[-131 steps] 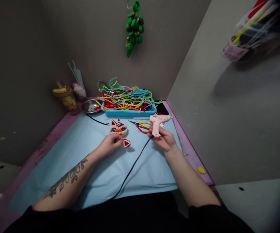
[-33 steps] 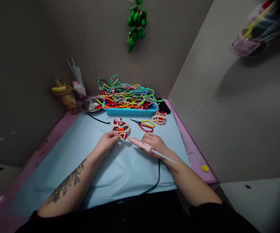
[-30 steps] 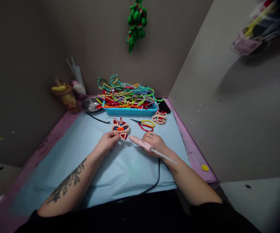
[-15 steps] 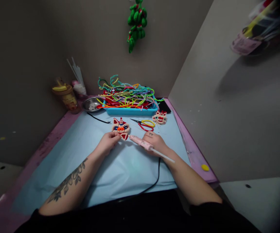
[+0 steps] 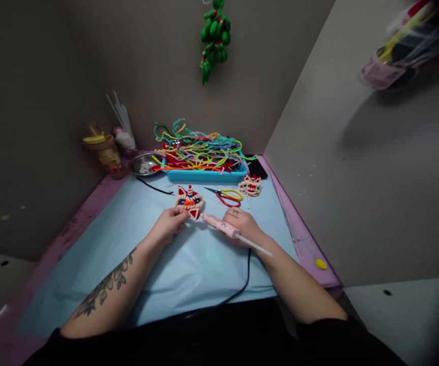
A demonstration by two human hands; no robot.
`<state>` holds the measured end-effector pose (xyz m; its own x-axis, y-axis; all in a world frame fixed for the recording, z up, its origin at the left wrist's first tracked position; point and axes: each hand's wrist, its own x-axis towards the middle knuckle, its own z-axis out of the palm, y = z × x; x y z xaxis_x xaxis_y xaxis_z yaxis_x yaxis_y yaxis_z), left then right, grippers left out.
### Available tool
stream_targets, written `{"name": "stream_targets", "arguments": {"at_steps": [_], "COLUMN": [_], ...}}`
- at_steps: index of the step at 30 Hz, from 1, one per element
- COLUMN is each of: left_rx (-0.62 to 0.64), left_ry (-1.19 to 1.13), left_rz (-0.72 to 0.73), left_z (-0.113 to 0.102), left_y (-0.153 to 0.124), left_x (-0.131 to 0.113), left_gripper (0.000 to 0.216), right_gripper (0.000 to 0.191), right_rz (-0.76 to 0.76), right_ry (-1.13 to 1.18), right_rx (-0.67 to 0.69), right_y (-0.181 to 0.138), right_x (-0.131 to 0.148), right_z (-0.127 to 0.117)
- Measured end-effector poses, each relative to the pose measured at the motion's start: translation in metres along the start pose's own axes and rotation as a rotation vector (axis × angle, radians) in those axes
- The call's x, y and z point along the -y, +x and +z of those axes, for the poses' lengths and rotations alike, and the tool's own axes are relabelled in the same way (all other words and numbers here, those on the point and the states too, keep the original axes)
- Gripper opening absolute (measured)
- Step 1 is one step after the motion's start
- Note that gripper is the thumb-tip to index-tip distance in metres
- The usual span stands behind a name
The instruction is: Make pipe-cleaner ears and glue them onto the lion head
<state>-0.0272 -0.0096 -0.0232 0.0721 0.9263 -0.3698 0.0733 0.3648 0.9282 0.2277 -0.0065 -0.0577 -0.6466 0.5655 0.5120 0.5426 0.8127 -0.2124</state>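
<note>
My right hand (image 5: 244, 226) is closed round a pink glue gun (image 5: 219, 225), its nozzle pointing left at a small red and white triangle piece (image 5: 195, 214). A clear glue stick juts from the gun's back and a black cord (image 5: 242, 284) trails toward me. My left hand (image 5: 169, 223) pinches the triangle piece against the lower edge of a pipe-cleaner lion-head figure (image 5: 189, 199) that lies on the light blue mat (image 5: 135, 244).
Red and yellow scissors (image 5: 227, 196) and a second small lion-head figure (image 5: 250, 185) lie behind my right hand. A blue tray (image 5: 204, 176) heaped with coloured pipe cleaners, a metal bowl (image 5: 143, 163) and a yellow-lidded cup (image 5: 99, 150) stand at the back. Grey walls close in.
My right hand brought the glue gun down from an upright hold at the right and laid its nozzle against the triangle piece. In the last second both hands stay nearly still.
</note>
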Motion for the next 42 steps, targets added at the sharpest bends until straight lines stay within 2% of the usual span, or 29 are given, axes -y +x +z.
{"name": "stream_targets", "arguments": {"at_steps": [14, 42], "left_rx": [0.037, 0.096], "left_ry": [-0.117, -0.178], "left_rz": [-0.025, -0.068], "left_z": [-0.0006, -0.0018], "left_y": [-0.0027, -0.0059], "left_x": [-0.0033, -0.0094], "left_gripper": [0.025, 0.036], "right_gripper": [0.019, 0.021], "right_rz": [-0.004, 0.022], "right_ry": [-0.031, -0.033], "right_rx": [0.017, 0.099], "right_y": [0.0005, 0.0035], "right_x": [0.0014, 0.0058], "right_z": [0.0005, -0.0009]}}
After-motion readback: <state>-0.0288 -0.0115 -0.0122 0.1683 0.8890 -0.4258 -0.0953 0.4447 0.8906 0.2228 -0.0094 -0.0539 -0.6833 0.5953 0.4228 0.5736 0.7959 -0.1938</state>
